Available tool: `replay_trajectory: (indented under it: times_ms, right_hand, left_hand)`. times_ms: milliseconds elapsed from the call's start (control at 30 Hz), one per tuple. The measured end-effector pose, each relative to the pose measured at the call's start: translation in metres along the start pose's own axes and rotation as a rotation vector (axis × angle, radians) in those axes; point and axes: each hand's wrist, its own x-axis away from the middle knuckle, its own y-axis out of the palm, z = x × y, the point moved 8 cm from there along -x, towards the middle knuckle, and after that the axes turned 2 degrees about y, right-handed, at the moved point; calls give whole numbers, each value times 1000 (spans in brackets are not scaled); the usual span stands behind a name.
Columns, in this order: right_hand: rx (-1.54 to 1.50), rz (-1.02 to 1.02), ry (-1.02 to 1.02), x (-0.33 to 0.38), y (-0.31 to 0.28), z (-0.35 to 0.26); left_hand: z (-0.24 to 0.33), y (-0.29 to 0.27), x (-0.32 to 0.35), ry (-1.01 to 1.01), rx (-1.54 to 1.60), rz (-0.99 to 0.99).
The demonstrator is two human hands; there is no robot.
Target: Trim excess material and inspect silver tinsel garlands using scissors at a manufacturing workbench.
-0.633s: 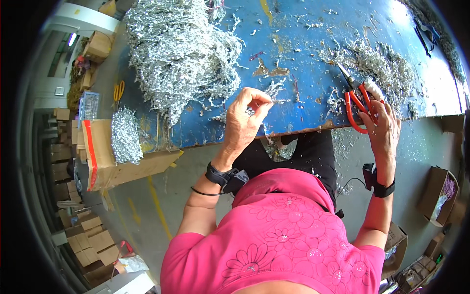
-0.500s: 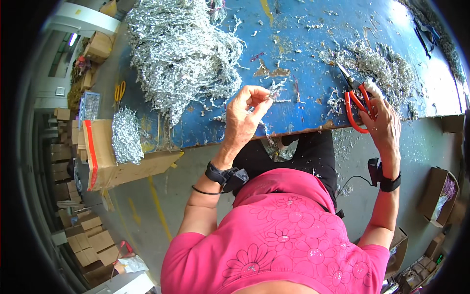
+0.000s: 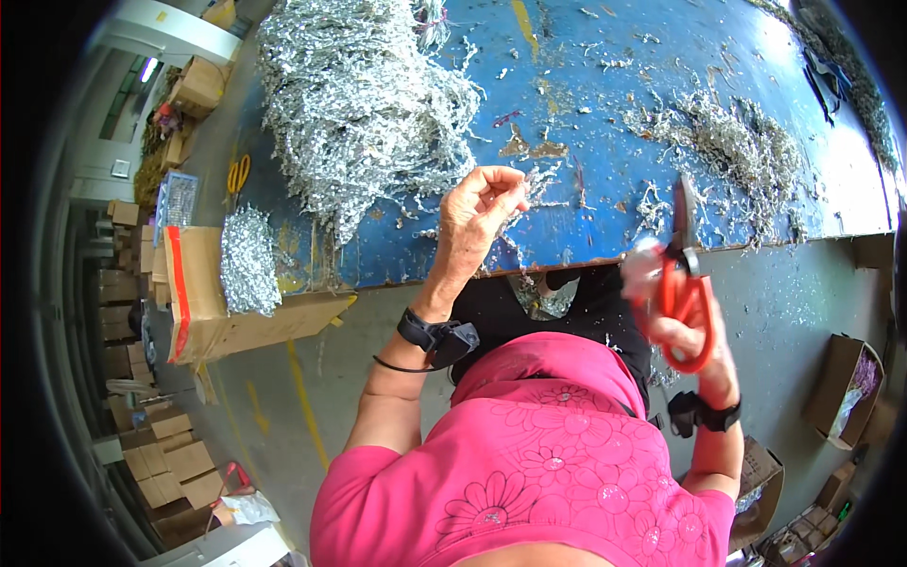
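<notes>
The left hand (image 3: 477,222) is up over the near edge of the blue worktable (image 3: 605,113), fingers curled in with thumb and fingertips pinched on a thin silvery strip (image 3: 529,184) that's pretty hard to make out against the tabletop. It sits just right of the big heap of shredded silver tinsel (image 3: 354,99), which covers the far left part of the table.

The right hand (image 3: 685,317) is wrapped tight around the handles of a pair of red-handled scissors (image 3: 682,274), held off the near edge of the table, blades pointing away toward the far side. The blades look close together, though the hand is a bit blurred, so I can't say exactly.

There's a smaller scatter of silver scraps (image 3: 732,146) on the right part of the table. Down to the left, a cardboard box (image 3: 203,293) holds more silver tinsel. Both wrists have black bands on them.
</notes>
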Motion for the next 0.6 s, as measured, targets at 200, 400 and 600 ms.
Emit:
replay_trajectory:
  times_ms: [200, 400, 600]
  right_hand:
    - [-52, 0, 125, -16, 54, 13]
    - [467, 24, -29, -23, 69, -13]
    - [559, 73, -60, -25, 76, -26]
  left_hand:
    - [1, 2, 5, 77, -29, -54]
    - [6, -1, 8, 127, -125, -60]
    - [25, 8, 21, 239, -285, -18]
